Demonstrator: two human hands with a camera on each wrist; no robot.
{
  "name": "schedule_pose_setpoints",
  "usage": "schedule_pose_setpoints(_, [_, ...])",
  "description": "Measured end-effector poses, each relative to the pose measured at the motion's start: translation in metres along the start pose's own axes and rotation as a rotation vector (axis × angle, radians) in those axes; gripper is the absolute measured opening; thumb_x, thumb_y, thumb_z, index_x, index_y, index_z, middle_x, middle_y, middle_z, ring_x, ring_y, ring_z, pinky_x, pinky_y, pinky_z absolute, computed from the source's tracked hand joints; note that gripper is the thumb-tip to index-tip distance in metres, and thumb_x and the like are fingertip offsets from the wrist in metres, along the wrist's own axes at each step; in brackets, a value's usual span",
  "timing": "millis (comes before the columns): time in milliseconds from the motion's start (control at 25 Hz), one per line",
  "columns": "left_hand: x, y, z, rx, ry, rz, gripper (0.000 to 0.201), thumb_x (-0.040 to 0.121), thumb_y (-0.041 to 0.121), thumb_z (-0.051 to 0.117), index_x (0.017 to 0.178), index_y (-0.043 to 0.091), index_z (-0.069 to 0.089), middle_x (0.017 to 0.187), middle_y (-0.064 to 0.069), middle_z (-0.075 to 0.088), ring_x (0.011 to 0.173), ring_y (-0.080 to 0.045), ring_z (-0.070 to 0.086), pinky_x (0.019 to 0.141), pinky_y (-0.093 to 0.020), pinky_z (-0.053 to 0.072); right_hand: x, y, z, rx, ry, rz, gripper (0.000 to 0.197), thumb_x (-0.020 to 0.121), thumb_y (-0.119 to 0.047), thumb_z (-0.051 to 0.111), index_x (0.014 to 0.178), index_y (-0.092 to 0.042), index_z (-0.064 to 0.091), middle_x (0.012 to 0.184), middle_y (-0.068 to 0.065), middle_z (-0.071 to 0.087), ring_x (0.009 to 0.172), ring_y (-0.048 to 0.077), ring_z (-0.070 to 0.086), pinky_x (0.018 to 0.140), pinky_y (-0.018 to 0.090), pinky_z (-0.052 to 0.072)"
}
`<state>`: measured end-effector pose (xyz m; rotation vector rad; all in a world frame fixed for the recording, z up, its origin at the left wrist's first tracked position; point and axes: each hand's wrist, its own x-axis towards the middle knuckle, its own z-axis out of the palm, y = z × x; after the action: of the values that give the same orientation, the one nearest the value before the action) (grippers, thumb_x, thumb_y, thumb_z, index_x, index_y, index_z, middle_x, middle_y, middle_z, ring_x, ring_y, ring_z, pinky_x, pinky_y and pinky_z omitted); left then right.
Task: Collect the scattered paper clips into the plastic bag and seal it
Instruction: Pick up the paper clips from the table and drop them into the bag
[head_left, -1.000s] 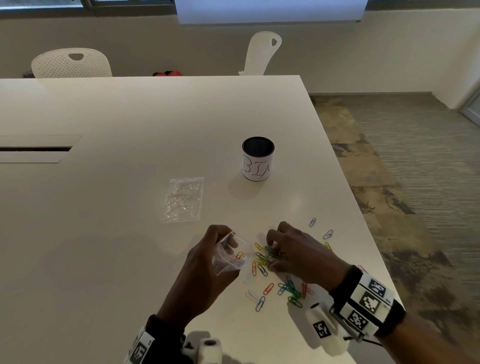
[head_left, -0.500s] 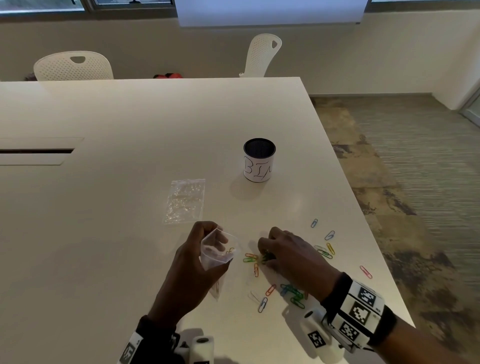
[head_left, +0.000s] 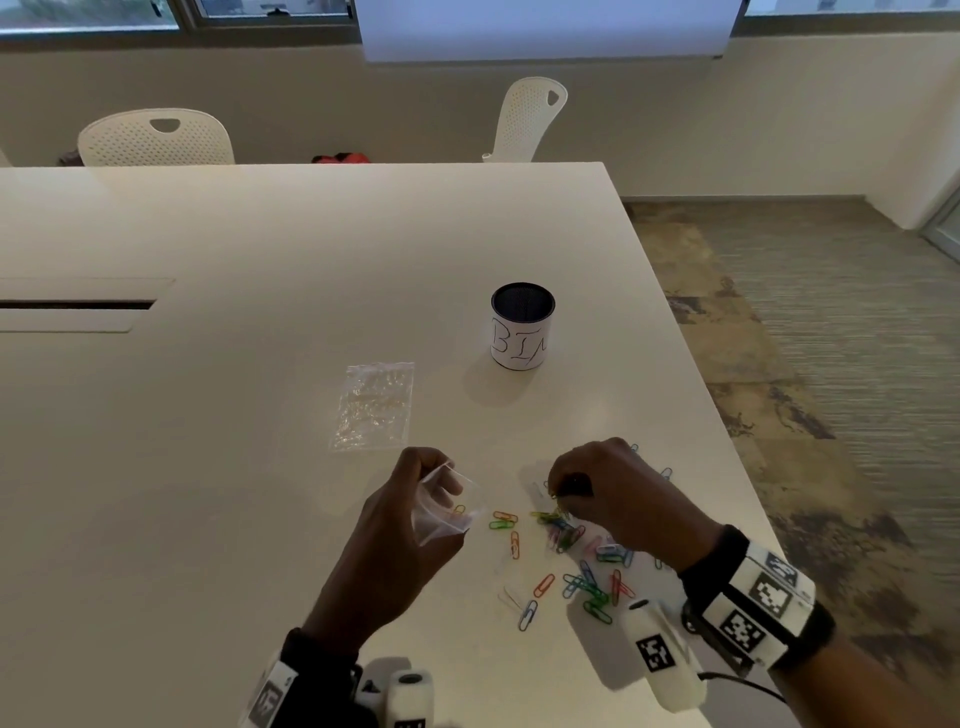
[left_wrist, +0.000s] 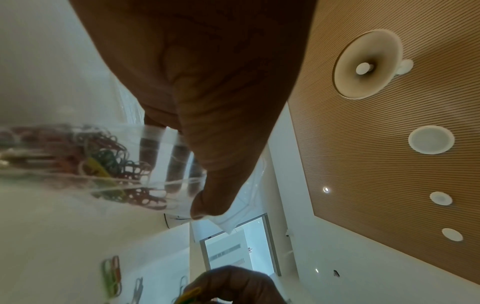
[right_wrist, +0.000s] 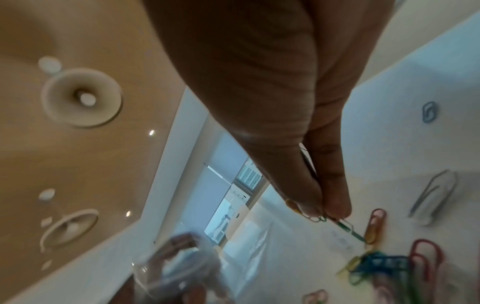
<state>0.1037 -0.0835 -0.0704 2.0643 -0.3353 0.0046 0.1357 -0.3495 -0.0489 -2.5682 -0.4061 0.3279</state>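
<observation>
My left hand (head_left: 415, 512) holds a small clear plastic bag (head_left: 445, 506) open just above the table; the left wrist view shows several coloured clips inside the bag (left_wrist: 98, 164). My right hand (head_left: 582, 491) hovers over the scattered paper clips (head_left: 576, 561) and pinches a few green and yellow clips (right_wrist: 327, 219) between thumb and fingertips. Loose clips in orange, green, blue and red lie between and below both hands. An orange clip (head_left: 514, 544) lies close to the bag's mouth.
A second clear bag (head_left: 374, 405) lies flat farther back. A dark cup with a white label (head_left: 522, 326) stands behind the clips. The table's right edge (head_left: 727, 431) runs close to the clips, with floor beyond. Two white chairs stand at the far side.
My right hand has lifted off the pile with a few clips pinched. The left hand with the bag has drawn slightly left, away from the clips.
</observation>
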Motion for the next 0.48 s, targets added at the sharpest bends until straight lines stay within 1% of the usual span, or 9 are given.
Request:
schedule_pose_setpoints(40, [0.001,-0.001,0.003,-0.003,-0.013,0.008,0.048,0.083,0.015,0.085,0.117,0.025,0.052,0.102,0.009,0.069,0.094,-0.012,0.069,0.072,-0.016,0.059,-0.001,0.001,-0.004,0.057,0.018,0.018,0.013,0.089,-0.011,0.077,0.1,-0.016,0.079,0.095,-0.004,0.077,0.077,0.0,0.069,0.074,0.008,0.054])
schedule_pose_setpoints(80, [0.001,-0.001,0.005,-0.009,-0.023,0.015,0.048,0.084,0.014,0.085,0.118,0.024,0.052,0.103,0.01,0.068,0.095,-0.011,0.069,0.072,-0.015,0.059,-0.002,0.002,-0.008,0.128,0.038,0.039,0.014,0.086,-0.012,0.08,0.1,-0.018,0.08,0.094,-0.006,0.078,0.078,0.0,0.07,0.075,0.006,0.054])
schedule_pose_setpoints(120, [0.002,-0.001,0.007,-0.017,-0.029,0.02,0.048,0.084,0.013,0.084,0.118,0.023,0.052,0.104,0.01,0.068,0.096,-0.012,0.069,0.072,-0.015,0.058,-0.004,0.001,-0.012,0.222,0.056,0.061,0.015,0.085,-0.012,0.082,0.098,-0.018,0.081,0.091,-0.005,0.079,0.079,0.003,0.073,0.078,0.009,0.056])
schedule_pose_setpoints(200, [0.003,-0.002,0.01,-0.031,-0.038,0.026,0.047,0.084,0.012,0.084,0.118,0.022,0.052,0.105,0.009,0.067,0.097,-0.015,0.068,0.071,-0.016,0.058,-0.009,-0.005,-0.019,0.453,0.081,0.086,0.014,0.083,-0.009,0.083,0.096,-0.014,0.081,0.088,-0.001,0.081,0.082,0.008,0.077,0.083,0.02,0.062])
schedule_pose_setpoints(240, [0.004,-0.002,0.011,-0.034,-0.042,0.026,0.047,0.084,0.012,0.084,0.118,0.021,0.052,0.106,0.009,0.067,0.098,-0.016,0.068,0.071,-0.016,0.058,-0.011,-0.011,-0.022,0.55,0.082,0.082,0.013,0.083,-0.008,0.082,0.096,-0.012,0.08,0.087,0.001,0.081,0.083,0.011,0.078,0.083,0.023,0.063])
schedule_pose_setpoints(280, [0.004,-0.002,0.012,-0.033,-0.046,0.024,0.048,0.084,0.012,0.084,0.118,0.022,0.051,0.106,0.009,0.066,0.098,-0.015,0.068,0.072,-0.016,0.059,-0.013,-0.017,-0.025,0.619,0.077,0.067,0.013,0.084,-0.009,0.082,0.097,-0.011,0.08,0.088,0.002,0.082,0.084,0.012,0.079,0.083,0.024,0.063])
schedule_pose_setpoints(400, [0.005,-0.004,0.012,-0.011,-0.05,0.023,0.049,0.084,0.015,0.084,0.118,0.023,0.051,0.108,0.01,0.066,0.099,-0.013,0.069,0.075,-0.019,0.062,-0.016,-0.04,-0.027,0.688,0.062,-0.015,0.015,0.085,-0.01,0.081,0.099,-0.01,0.079,0.09,0.001,0.082,0.085,0.013,0.079,0.082,0.022,0.061])
schedule_pose_setpoints(480, [0.004,-0.004,0.012,-0.018,-0.058,0.019,0.048,0.085,0.015,0.084,0.118,0.025,0.05,0.108,0.01,0.067,0.098,-0.013,0.07,0.076,-0.023,0.064,-0.013,-0.054,-0.023,0.623,0.079,-0.086,0.013,0.085,-0.011,0.081,0.098,-0.012,0.08,0.089,-0.001,0.081,0.084,0.009,0.078,0.085,0.022,0.061])
